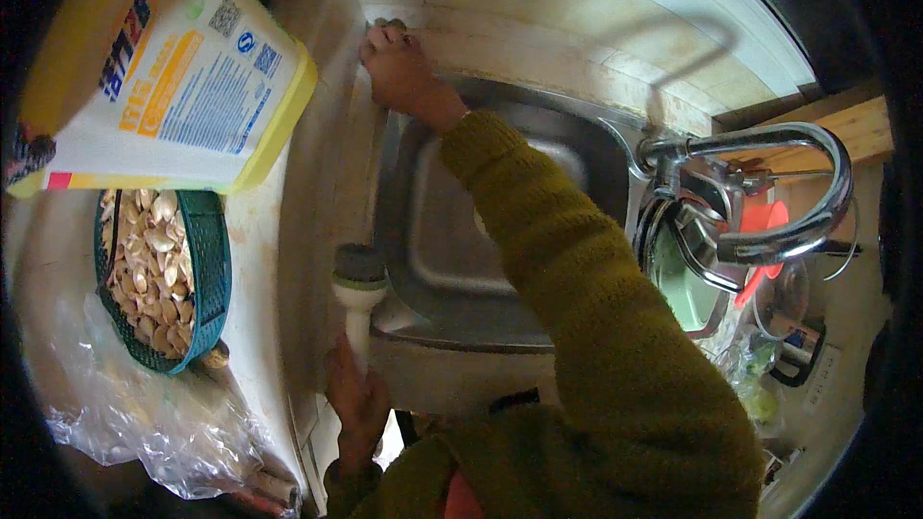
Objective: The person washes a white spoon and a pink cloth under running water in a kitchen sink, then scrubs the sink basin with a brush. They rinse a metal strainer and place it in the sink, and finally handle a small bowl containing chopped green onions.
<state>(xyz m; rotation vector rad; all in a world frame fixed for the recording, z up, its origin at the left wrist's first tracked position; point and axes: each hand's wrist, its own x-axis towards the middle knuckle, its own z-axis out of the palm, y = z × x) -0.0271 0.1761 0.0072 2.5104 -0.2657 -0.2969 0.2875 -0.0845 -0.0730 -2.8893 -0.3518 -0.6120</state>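
Observation:
My left hand [355, 393], low beside the sink's near left corner, is closed around the white handle of a scrubbing brush [360, 295]. The brush has a round head with a green band and a dark face, turned away from me. Reaching across the stainless steel sink [461, 231], my right hand [400, 76] is at the far left corner of the counter, against the tiled wall [505, 58]. Its fingers are curled over a small dark greenish object [393, 24], mostly hidden by the hand. The right sleeve covers part of the basin.
A large white and yellow jug [195, 86] bearing printing stands at left. Beneath it in view is a green plastic basket [209, 281] of garlic cloves [155, 267], beside a clear plastic bag [180, 418]. A chrome faucet [829, 158] arches at right over stacked basins [681, 274].

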